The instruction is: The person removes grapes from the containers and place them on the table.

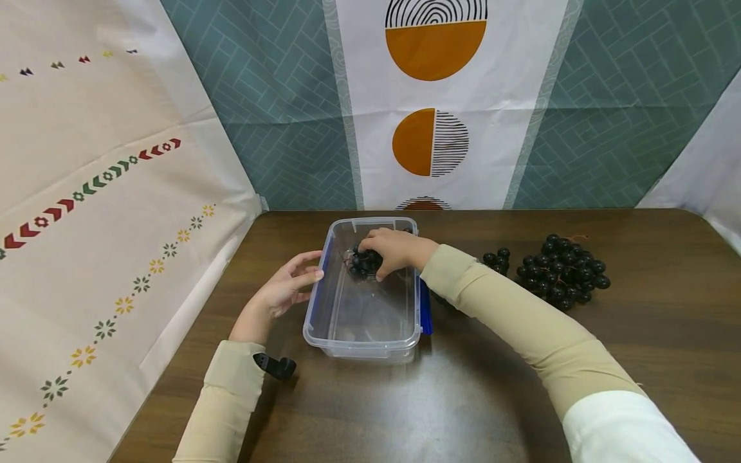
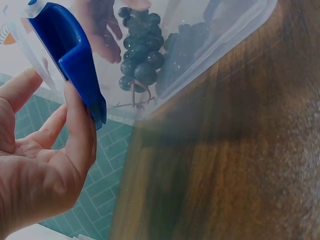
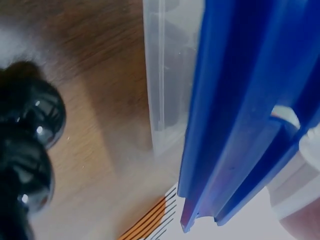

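Note:
A clear plastic container point(image 1: 359, 344) with blue side latches stands lidless on the wooden table. My right hand point(image 1: 395, 249) reaches over its right wall and grips a small bunch of black grapes point(image 1: 366, 262) inside, near the far half. Through the clear wall in the left wrist view, the bunch point(image 2: 142, 55) shows its stem hanging toward the box's end. My left hand point(image 1: 291, 283) touches the container's left side, its fingers lightly bent against a blue latch point(image 2: 80, 60). In the right wrist view, the other blue latch point(image 3: 240, 100) hangs close to the camera.
A large bunch of black grapes point(image 1: 561, 270) lies on the table point(image 1: 660, 308) at right. Beside it, a smaller bunch point(image 1: 496, 260) is partly hidden by my right sleeve. Patterned cloths point(image 1: 278, 96) hang behind the table and along its left side.

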Demonstrator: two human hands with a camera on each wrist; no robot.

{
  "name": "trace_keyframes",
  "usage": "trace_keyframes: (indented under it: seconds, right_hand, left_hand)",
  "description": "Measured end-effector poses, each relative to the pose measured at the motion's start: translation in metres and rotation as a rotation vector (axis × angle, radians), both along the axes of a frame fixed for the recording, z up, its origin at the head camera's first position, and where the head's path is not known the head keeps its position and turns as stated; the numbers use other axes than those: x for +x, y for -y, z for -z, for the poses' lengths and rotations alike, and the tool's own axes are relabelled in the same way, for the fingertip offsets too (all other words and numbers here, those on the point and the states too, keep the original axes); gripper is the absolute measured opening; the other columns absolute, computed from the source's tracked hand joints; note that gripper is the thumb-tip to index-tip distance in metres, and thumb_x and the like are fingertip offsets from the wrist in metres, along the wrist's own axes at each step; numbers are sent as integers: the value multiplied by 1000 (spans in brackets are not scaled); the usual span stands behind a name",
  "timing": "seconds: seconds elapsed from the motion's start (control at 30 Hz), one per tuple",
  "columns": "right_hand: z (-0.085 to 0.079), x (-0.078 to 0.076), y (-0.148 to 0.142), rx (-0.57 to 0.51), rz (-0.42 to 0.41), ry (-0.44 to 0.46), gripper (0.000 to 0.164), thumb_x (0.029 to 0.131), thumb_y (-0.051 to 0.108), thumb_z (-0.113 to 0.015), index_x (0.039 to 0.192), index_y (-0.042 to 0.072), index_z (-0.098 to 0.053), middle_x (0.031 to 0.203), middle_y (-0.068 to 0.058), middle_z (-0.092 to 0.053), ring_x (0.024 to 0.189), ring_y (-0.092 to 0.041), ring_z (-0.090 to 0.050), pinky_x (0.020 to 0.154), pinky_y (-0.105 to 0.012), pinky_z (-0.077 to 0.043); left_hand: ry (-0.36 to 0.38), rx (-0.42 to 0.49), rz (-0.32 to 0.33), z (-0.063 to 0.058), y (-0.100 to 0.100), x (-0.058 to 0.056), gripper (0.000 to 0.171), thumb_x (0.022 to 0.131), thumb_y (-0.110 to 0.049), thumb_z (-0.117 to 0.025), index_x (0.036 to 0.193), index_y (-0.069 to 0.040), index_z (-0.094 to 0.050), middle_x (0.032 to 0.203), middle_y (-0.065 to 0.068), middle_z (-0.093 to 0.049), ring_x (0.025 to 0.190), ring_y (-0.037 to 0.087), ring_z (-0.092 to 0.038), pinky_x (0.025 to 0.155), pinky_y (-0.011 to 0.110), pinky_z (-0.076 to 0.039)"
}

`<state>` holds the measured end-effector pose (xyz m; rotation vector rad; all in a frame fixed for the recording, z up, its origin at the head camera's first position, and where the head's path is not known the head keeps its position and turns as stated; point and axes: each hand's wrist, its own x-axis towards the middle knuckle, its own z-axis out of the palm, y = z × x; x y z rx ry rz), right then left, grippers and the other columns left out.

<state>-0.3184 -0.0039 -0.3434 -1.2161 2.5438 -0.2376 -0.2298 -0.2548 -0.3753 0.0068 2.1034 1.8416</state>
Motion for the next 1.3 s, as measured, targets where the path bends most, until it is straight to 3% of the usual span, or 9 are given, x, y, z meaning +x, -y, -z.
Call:
trace_keyframes:
  seconds: [0.4, 0.93, 1.3]
  right_hand:
    - [4, -2, 9, 33, 32, -5, 68, 80, 24, -77, 140, 15, -46, 145, -12, -41, 132, -29, -38, 106, -44, -37]
    - [9, -3, 10, 67, -12, -48, 63, 80, 22, -78, 136, 19, -51, 141, -10, -47, 131, -28, -40, 108, -44, -35]
    - [14, -6, 14, 112, -25, -107, 65, 80, 20, -77, 139, 22, -49, 140, -8, -47, 130, -27, -40, 109, -43, -34]
  left_hand:
    - [3, 11, 3, 0, 0, -1, 58, 95, -12, -56, 146, -11, -29, 125, 17, -46, 99, 17, -56, 85, 36, -48]
    - [34, 29, 11, -2, -1, 0, 59, 95, -12, -57, 146, -10, -28, 120, 12, -49, 100, 17, -56, 86, 35, -48]
    - [47, 17, 16, -3, 1, -2, 60, 95, -14, -58, 147, -11, -27, 126, 17, -47, 102, 19, -57, 87, 36, -47]
